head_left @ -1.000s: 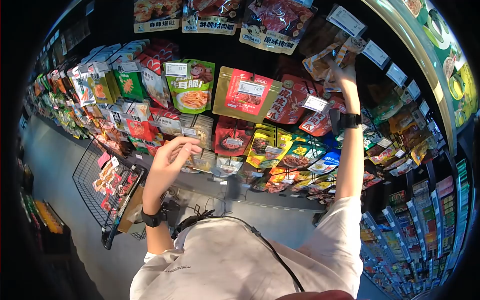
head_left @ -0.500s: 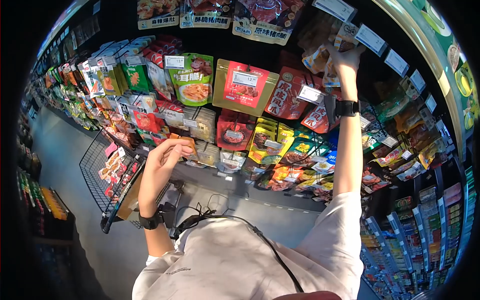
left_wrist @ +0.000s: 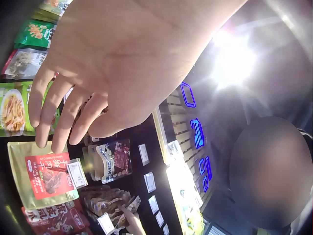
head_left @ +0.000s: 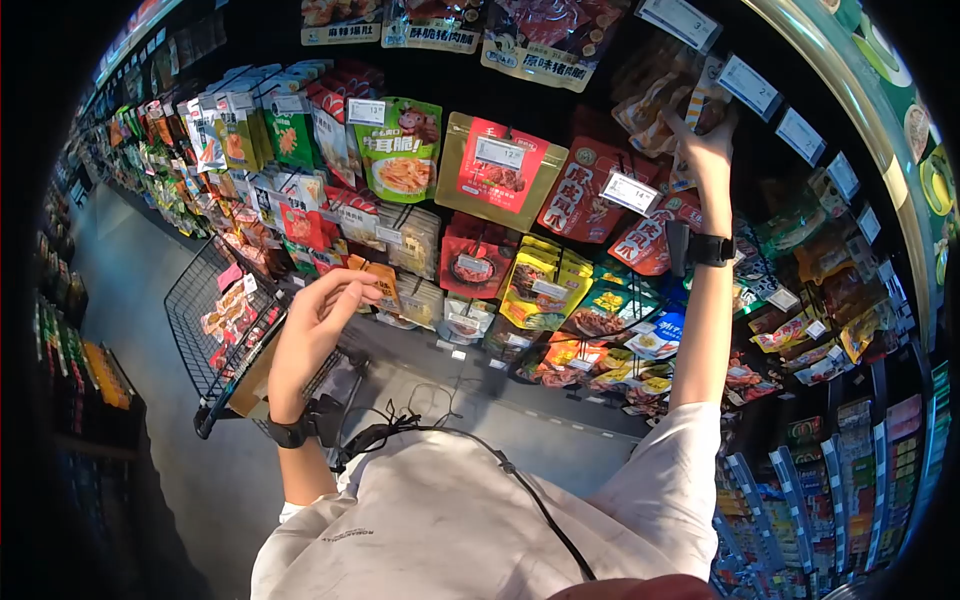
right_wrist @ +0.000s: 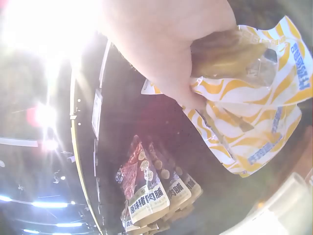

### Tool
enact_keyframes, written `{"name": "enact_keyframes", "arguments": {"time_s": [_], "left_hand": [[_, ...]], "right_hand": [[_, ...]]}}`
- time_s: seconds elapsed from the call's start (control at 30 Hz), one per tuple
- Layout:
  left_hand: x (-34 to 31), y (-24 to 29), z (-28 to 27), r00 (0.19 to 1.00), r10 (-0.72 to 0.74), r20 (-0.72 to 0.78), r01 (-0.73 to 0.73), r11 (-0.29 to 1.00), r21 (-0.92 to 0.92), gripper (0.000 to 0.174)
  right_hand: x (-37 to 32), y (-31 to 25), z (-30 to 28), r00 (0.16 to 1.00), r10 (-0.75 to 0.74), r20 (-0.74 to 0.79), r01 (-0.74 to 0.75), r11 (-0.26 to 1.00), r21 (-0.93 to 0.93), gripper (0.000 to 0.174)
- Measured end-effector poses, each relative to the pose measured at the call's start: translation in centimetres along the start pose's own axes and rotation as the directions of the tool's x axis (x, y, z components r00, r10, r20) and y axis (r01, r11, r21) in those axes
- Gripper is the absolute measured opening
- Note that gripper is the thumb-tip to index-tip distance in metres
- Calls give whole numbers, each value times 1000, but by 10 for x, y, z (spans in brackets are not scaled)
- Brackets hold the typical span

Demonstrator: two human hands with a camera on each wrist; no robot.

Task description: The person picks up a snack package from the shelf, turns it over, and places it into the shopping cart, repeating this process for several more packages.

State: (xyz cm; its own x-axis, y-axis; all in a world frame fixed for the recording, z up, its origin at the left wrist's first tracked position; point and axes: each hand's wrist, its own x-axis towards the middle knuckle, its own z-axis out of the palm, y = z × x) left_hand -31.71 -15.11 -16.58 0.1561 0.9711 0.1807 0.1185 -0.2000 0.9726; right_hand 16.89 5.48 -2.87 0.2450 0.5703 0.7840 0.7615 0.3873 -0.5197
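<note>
At the upper right of the rack, my right hand (head_left: pixel 708 160) reaches into a row of hanging clear-windowed snack packets. In the right wrist view its thumb and fingers grip a white packet with orange wavy stripes (right_wrist: pixel 266 90); brown food shows through the window. Another striped packet (right_wrist: pixel 249 149) lies just under it. My left hand (head_left: pixel 322 318) hovers in front of the lower rack, fingers loosely bent, holding nothing. The left wrist view shows its palm (left_wrist: pixel 122 54) and relaxed fingers, with a gold-and-red pouch (left_wrist: pixel 49 178) behind them.
A black wire shopping cart (head_left: pixel 192 312) with packets inside stands at the left. Red pouches (head_left: pixel 583 190) and a green pouch (head_left: pixel 402 150) hang on the rack. Price tags (head_left: pixel 750 85) stick out along the upper right. A dark cable (head_left: pixel 535 505) crosses my shirt.
My right hand stays among the striped packets, which have shifted and turned under its fingers. My left hand has moved slightly left and down, staying loose.
</note>
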Motion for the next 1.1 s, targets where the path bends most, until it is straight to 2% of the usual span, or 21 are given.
{"name": "enact_keyframes", "arguments": {"time_s": [0.03,0.1,0.17,0.27,0.33,0.43,0.5,0.53,0.57,0.6,0.63,0.67,0.7,0.77,0.83,0.87,0.9,0.97,1.03,1.1], "left_hand": [[-2,0,-2,1000,-1,-4,1,1000,0,28],[-5,-4,-11,999,12,-33,-12,1000,-13,28],[-8,-7,-28,999,23,-44,-23,1000,2,27],[-14,-12,-56,990,19,-139,-17,1000,18,31],[-18,-18,-78,975,-3,-222,2,1000,-8,32],[-26,-33,-116,931,-72,-357,73,997,-9,32],[-30,-52,-147,897,-105,-429,117,993,1,32],[-32,-64,-164,875,-113,-471,114,993,-27,32],[-34,-76,-182,860,-106,-500,89,994,-57,33],[-34,-81,-193,841,-71,-537,92,996,12,32],[-40,-82,-212,803,-50,-594,132,987,95,32],[-46,-88,-230,773,-19,-634,98,991,91,32],[-48,-82,-242,717,-35,-696,133,987,87,36],[-57,-115,-302,580,-14,-815,130,989,75,39],[-63,-147,-364,428,14,-904,-43,999,-5,36],[-60,-166,-398,379,39,-924,-81,997,9,33],[-61,-185,-430,342,62,-938,-121,992,21,30],[-58,-240,-498,266,-37,-963,-113,991,-69,24],[-44,-297,-544,187,-186,-964,-172,960,-219,20],[-33,-371,-578,171,-374,-912,-175,899,-402,19]], "right_hand": [[-5,3,2,1000,-15,3,15,1000,23,119],[-14,-3,-5,995,87,38,-89,995,44,126],[-23,-6,-9,993,109,48,-114,986,122,130],[-40,-26,-19,1000,6,6,-6,999,39,117],[-50,-31,-21,991,-128,-31,128,992,-9,102],[-73,-37,-28,1000,14,24,-19,978,210,90],[-94,-41,-29,1000,21,-5,-20,974,226,86],[-103,-44,-29,1000,-3,-16,5,989,151,85],[-115,-53,-28,1000,15,-23,-12,988,153,82],[-126,-58,-29,999,-28,-26,31,989,144,77],[-138,-69,-27,991,-128,-31,131,985,115,66],[-154,-80,-27,991,-132,-21,131,990,-47,56],[-173,-106,-18,998,-63,-32,62,997,-37,49],[-208,-126,7,997,-79,20,80,995,-63,48],[-231,-124,31,994,-79,70,79,997,-5,46],[-237,-99,40,990,-111,91,107,993,45,45],[-245,-114,61,989,-116,91,115,993,14,46],[-261,-163,111,993,-29,116,34,999,-40,46],[-271,-212,162,981,97,165,-105,994,39,44],[-274,-227,201,971,92,219,-98,995,17,45]]}}
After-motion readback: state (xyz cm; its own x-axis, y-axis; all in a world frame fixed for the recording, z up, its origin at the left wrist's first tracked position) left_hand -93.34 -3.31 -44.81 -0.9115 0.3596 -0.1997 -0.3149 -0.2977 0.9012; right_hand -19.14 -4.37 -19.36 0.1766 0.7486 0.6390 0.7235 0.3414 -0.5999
